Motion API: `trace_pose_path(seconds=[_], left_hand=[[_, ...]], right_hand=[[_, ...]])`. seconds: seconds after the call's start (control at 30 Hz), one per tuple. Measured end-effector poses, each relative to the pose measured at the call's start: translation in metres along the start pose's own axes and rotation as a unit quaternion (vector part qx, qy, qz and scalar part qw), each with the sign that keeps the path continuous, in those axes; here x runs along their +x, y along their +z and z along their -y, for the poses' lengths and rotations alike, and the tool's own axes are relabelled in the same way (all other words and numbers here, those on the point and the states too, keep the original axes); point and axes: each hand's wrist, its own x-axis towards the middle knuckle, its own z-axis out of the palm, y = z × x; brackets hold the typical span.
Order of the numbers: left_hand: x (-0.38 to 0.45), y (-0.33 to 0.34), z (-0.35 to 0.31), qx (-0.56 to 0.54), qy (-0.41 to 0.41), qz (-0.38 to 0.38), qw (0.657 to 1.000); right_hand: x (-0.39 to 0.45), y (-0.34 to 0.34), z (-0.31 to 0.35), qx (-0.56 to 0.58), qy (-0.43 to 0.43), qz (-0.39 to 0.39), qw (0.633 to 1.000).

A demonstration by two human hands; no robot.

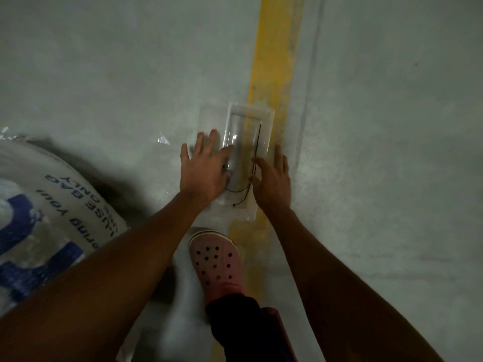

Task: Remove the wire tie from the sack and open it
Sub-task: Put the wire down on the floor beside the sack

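Note:
A big white sack (60,205) with blue print lies at the left edge, only partly in view and blurred; its mouth is not visible. A thin black wire tie (258,142) lies inside a clear plastic tray (251,111) on the floor. My left hand (206,171) is spread over the tray's left side, with the thumb against it. My right hand (273,178) is spread at the tray's right side, its thumb close to the wire. Neither hand holds anything.
The tray sits partly on a yellow floor line (274,61) on grey concrete. A foot in a pink perforated clog (217,262) stands just below the tray. A scrap of clear plastic (163,139) lies left of the tray.

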Motion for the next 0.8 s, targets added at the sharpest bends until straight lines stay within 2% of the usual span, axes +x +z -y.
trace_pose_path(seconds=[0.17,0.27,0.57,0.8], left_hand=[[-0.026,-0.045,0.008,0.015,-0.002,0.083,0.996],[-0.045,-0.091,0.010,0.017,0.000,0.094,0.995],[-0.130,-0.280,0.045,0.034,-0.015,0.047,0.998],[-0.254,-0.403,0.123,-0.024,-0.067,-0.036,0.997]], right_hand=[[-0.024,-0.039,0.005,-0.022,-0.032,0.121,0.992],[-0.041,-0.078,0.029,-0.023,-0.073,0.138,0.987],[-0.103,-0.209,0.180,-0.059,-0.231,0.148,0.960],[-0.171,-0.248,0.333,-0.078,-0.330,0.157,0.928]])
